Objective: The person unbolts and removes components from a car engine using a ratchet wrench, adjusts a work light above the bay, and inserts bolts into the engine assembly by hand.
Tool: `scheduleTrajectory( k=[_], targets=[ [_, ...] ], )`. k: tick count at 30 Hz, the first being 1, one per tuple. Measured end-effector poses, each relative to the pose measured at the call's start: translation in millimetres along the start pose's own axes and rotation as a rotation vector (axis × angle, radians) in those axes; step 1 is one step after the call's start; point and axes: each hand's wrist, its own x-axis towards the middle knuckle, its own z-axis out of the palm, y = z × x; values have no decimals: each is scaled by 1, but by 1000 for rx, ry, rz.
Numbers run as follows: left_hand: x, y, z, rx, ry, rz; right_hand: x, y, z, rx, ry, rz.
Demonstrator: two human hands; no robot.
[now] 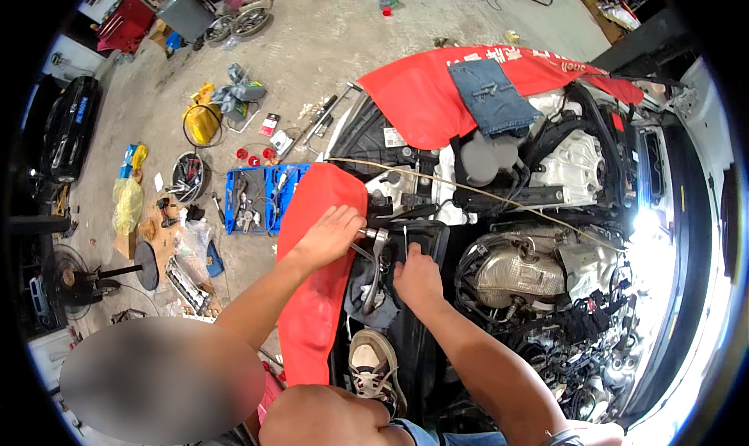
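My left hand (331, 231) is over the edge of the red fender cover (312, 305), fingers curled at the silver socket end of a ratchet wrench (379, 259). The ratchet's handle slants down over a crumpled grey rag (367, 294) in the black tray-like part of the engine bay. Just right of it, my right hand (419, 277) is closed on a slim silver rod (406, 241) that sticks up past the fingers; its lower end is hidden. A blurred patch covers part of the view along my left arm.
My shoe (374, 368) rests inside the engine bay. Right of my hands are a metal heat shield (515, 278) and bundled wiring (577, 344). A thin rod (476, 188) crosses the bay. On the floor to the left lie a blue tool case (269, 200) and a bucket (189, 177).
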Motion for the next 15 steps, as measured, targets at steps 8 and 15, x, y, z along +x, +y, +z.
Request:
scheduleTrajectory(
  k=[8, 15],
  targets=[
    [-18, 24, -35, -85, 153, 168, -39, 23, 3, 441, 76, -227],
    [10, 103, -47, -269, 221, 309, -93, 18, -45, 1026, 96, -173]
  ],
)
